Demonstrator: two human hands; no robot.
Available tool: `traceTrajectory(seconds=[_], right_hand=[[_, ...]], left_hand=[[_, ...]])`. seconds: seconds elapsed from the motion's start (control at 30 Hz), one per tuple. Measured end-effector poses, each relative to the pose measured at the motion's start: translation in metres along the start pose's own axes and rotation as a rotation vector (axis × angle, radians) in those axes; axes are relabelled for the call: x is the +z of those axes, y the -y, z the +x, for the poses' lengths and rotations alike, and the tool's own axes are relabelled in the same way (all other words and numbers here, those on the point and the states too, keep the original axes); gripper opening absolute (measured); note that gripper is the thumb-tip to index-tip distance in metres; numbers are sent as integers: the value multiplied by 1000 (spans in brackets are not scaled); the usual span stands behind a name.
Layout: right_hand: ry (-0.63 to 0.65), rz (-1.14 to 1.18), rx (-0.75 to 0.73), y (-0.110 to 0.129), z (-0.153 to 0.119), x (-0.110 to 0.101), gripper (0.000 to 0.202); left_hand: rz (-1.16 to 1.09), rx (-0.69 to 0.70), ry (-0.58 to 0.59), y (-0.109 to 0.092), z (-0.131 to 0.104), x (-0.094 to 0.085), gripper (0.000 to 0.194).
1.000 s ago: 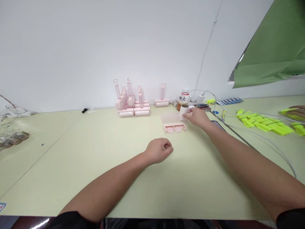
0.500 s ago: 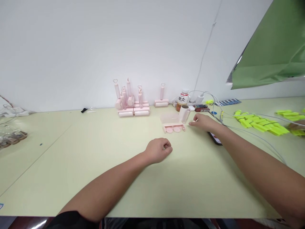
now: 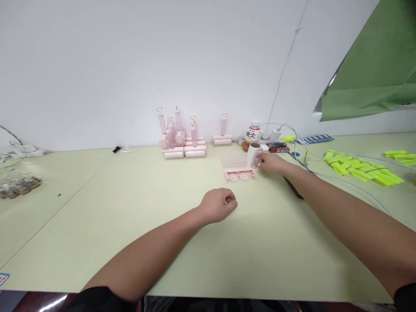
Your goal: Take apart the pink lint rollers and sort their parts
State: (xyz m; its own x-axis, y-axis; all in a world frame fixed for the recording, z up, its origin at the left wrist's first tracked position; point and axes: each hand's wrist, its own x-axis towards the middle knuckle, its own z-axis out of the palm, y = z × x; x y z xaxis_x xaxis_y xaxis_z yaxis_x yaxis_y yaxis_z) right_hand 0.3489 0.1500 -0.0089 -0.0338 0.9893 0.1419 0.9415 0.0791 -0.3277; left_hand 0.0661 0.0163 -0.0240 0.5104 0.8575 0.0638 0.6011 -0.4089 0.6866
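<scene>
My left hand (image 3: 219,205) rests on the table with its fingers curled; whether anything is inside them is hidden. My right hand (image 3: 270,163) is closed at the right side of an upright white roll (image 3: 251,155), around a small pale piece (image 3: 259,157) beside it. Just left of the roll lies a clear plastic cover (image 3: 234,161). In front of that sits an open pink case part (image 3: 239,173) with two round pink discs (image 3: 243,176). A labelled bottle (image 3: 251,136) stands behind the roll.
Several pink lint rollers (image 3: 184,149) stand by the wall, with another (image 3: 222,139) to their right. A phone (image 3: 294,189) lies under my right forearm. White cables (image 3: 341,178) cross the right side, near yellow-green strips (image 3: 364,168). Bagged items (image 3: 19,183) lie far left.
My right hand has moved left to the side of the roll and closed there. My left hand stays curled in place. The whole view has shifted slightly.
</scene>
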Motion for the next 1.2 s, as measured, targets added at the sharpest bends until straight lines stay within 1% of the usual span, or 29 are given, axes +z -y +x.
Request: traceTrajectory(seconds=[0.17,0.4,0.5,0.57,0.6,0.67,0.7,0.73,0.77,0.83,0.87,0.9,0.93,0.97,1.03,1.1,1.2], right_hand=[[47,54,26,2,-5,-1,44],[77,160,124,9,-10,-1,58],[17,131,188,10,-12,-6,61],[-42,93,230,11,-17,-13,57],[-76,70,237,13,-21,-16,51],[-144,27,182,17,-34,-19,35],[-177,7,110,21,-42,-18,28],[-199,-10,4,26,-53,-15,25],[-211,-23,-127,31,-64,-10,26],[-188,-47,-383,45,-88,6,31],[-155,-62,-479,52,-99,15,36],[-122,-91,-530,59,-109,24,42],[-87,-135,-543,66,-117,32,47],[-53,-181,-520,72,-123,39,51],[33,-262,-430,80,-127,48,56],[114,-318,-347,85,-125,51,59],[177,-363,-307,89,-117,48,62]], left_hand=[[9,-2,3,0,1,0,19],[47,8,2,-1,1,0,20],[48,3,10,-1,0,-1,21],[45,0,7,-1,0,-1,21],[41,0,4,-1,1,-1,20],[31,2,0,-1,1,0,19],[25,3,0,0,1,0,19],[22,4,0,0,1,1,18],[21,4,-2,0,2,1,18],[22,8,-8,1,2,2,17],[25,14,-12,2,2,2,17],[29,21,-16,2,2,2,18],[35,29,-20,2,2,3,19],[40,35,-25,3,2,3,20],[49,42,-33,4,2,4,22],[49,49,-35,5,3,4,20],[40,67,-33,5,3,4,18]])
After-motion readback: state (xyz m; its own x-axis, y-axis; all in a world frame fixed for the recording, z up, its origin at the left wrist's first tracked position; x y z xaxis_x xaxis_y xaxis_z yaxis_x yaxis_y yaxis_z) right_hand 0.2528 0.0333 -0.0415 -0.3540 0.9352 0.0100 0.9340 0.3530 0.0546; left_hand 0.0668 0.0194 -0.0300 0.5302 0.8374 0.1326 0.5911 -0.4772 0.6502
